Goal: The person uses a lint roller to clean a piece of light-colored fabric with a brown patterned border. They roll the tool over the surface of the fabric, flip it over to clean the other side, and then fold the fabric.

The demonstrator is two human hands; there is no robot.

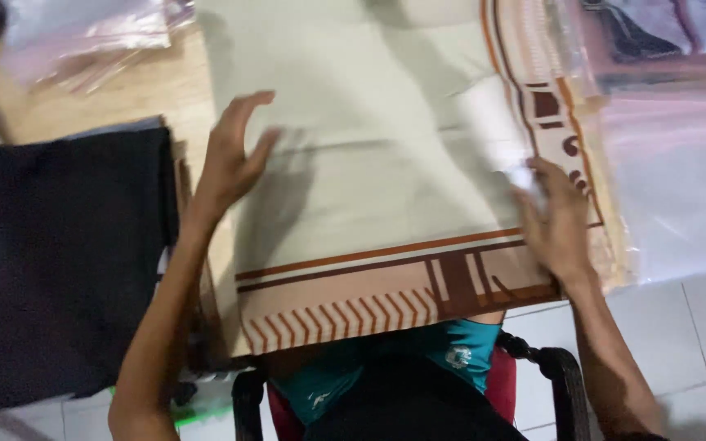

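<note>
A cream folded cloth (369, 171) with brown and orange border stripes lies flat on a wooden table (136, 86) in front of me. My left hand (234, 155) hovers open with fingers spread over the cloth's left edge. My right hand (553, 220) presses on the cloth's right side, near the patterned border; its fingertips are blurred around something white and it is unclear whether they grip it.
A black folded fabric (59, 253) lies at the left. Clear plastic bags (672, 171) lie at the right and at the top left (83, 33). Below me are a dark chair frame (565, 376), my teal clothing (451, 347) and a white tiled floor (696, 327).
</note>
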